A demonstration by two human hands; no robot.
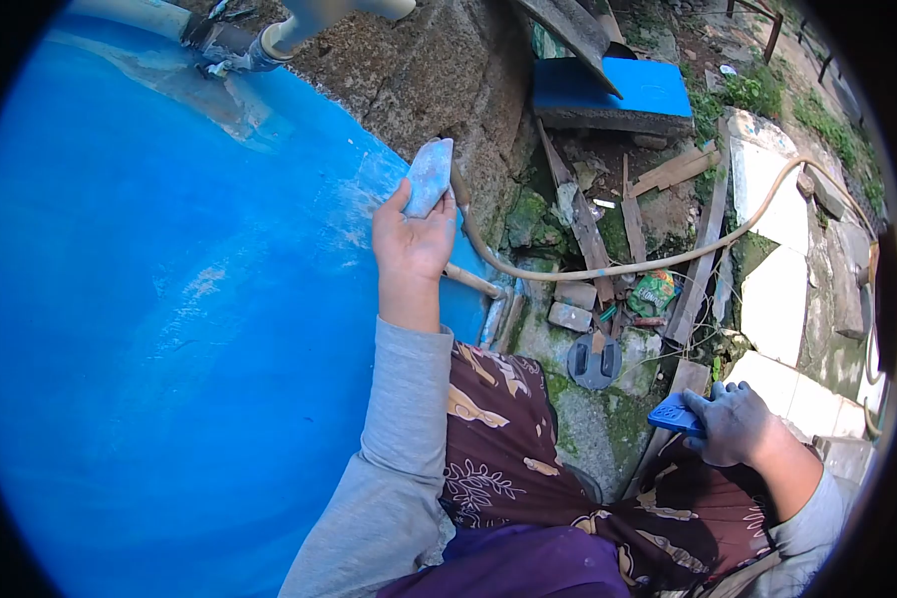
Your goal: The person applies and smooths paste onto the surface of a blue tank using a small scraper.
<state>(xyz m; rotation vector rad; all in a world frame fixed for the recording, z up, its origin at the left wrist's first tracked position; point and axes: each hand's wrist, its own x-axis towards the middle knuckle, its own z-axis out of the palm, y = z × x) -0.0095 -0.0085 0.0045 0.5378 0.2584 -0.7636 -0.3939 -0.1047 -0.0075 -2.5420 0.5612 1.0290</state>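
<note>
My left hand (416,239) is raised palm up over the edge of a blue painted surface (219,329), its fingers and thumb closed on a thin, flat, pale blue piece (430,177). White scuffs mark the blue surface nearby. At the lower right, my right hand (736,426), dusted grey, grips a small blue block (676,413) with a patterned face. It is above my patterned brown clothing (498,429).
A pale hose (608,271) curves across the ground to the right. Boards (703,249), bricks (570,316), a grey round plate (594,361) and a green packet (654,292) lie there. A blue-topped slab (618,90) stands behind, and pipes (269,45) cross the upper left.
</note>
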